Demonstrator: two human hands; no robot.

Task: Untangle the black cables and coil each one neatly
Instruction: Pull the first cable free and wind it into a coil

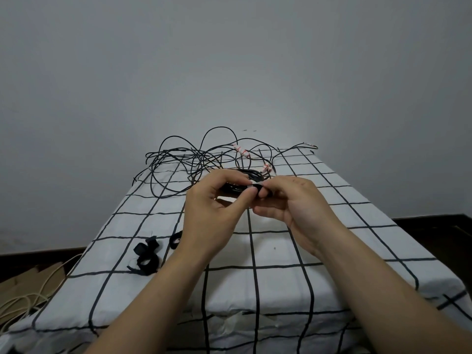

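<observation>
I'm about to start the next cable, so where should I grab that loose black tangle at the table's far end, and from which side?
Once the coil is down, probably pinch the free end poking out of the tangle at its near-left corner, coming from the left. It sticks out alone, clear of the crossings; pulling the raised loops behind would likely drag everything.

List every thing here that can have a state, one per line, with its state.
coiled cable: wound into a bundle, held above the cloth between both hands
left hand: grips the coiled cable
right hand: pinches the coiled cable's right side
tangled cables: loose and still tangled at the table's far end
black straps: lying unused on the cloth
cream cable: loose loops on the floor
</observation>
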